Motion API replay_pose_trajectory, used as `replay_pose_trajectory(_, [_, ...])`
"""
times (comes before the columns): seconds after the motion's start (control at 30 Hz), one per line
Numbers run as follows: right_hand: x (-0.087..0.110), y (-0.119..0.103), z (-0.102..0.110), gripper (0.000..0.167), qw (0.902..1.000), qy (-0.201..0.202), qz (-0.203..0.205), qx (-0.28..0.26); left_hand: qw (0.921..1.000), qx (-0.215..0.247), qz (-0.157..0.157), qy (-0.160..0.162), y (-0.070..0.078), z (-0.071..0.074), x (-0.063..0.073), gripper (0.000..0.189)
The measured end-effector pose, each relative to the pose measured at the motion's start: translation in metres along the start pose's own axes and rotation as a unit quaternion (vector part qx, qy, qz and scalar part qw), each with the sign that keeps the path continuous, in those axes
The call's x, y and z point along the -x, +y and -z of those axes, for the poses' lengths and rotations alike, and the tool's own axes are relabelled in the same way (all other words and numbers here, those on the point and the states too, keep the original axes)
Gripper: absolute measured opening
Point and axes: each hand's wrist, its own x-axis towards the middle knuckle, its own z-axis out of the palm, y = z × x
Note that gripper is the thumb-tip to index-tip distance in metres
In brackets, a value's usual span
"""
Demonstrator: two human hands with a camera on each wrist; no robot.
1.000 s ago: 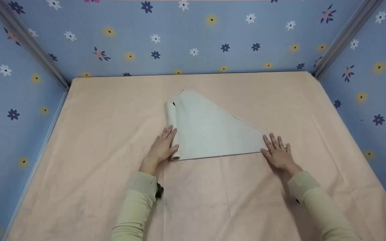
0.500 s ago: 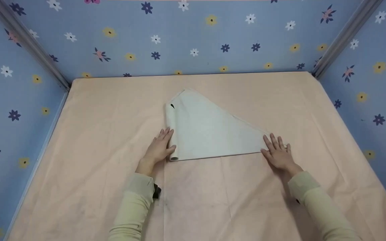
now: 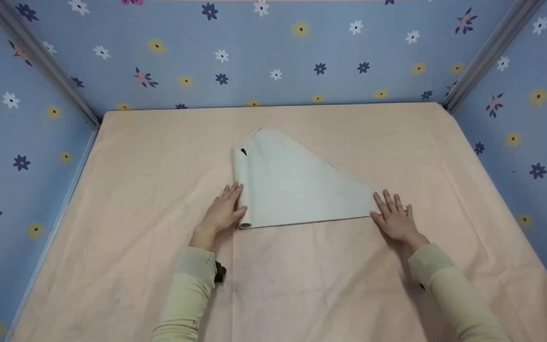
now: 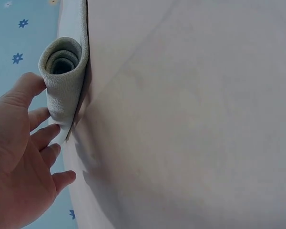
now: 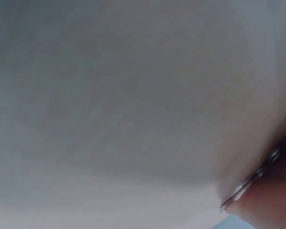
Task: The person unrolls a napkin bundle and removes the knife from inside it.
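A pale towel [image 3: 297, 185], its weave visible up close, lies as a slanted four-sided shape on the covered table. Its left edge is wound into a roll [image 3: 241, 190], whose spiral end [image 4: 63, 62] faces the left wrist view. My left hand [image 3: 220, 213] rests along the roll's outer side, thumb near the open end and the other fingers loosely spread. Over at the towel's narrow right end, my right hand [image 3: 395, 219] presses flat with fingers spread. In the right wrist view only part of the right hand [image 5: 269, 202] shows, above a thin cloth edge.
A peach cloth [image 3: 159, 156] with creases covers the table. Blue flowered panels [image 3: 273, 52] stand at the back and both sides, with grey posts [image 3: 487, 52] at the corners. A black device [image 3: 220, 272] is strapped at the left cuff.
My left hand has slid slightly left and toward the body, and the towel's roll has shifted a little left with it. The right hand has stayed in place.
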Motion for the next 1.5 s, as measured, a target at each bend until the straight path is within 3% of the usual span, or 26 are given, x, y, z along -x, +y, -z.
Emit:
replay_pose_trajectory(0.23, [-0.001, 0.003, -0.001, 0.068, 1.0000, -0.001, -0.001, 0.002, 0.9999, -0.009, 0.001, 0.008, 0.001, -0.001, 0.003, 0.066])
replay_pose_trajectory(0.63, [0.001, 0.002, 0.001, 0.069, 1.0000, -0.007, 0.004, -0.004, 0.9990, -0.015, 0.018, 0.038, 0.014, -0.005, 0.004, 0.064])
replay_pose_trajectory(1.27, [0.001, 0.001, 0.000, 0.067, 0.9999, -0.011, 0.000, 0.002, 0.9963, -0.011, 0.031, 0.079, 0.028, -0.025, -0.007, 0.069])
replay_pose_trajectory(1.5, [0.000, 0.000, -0.001, 0.067, 1.0000, -0.008, -0.004, 0.003, 0.9953, 0.010, 0.036, 0.089, 0.030, -0.031, -0.011, 0.072])
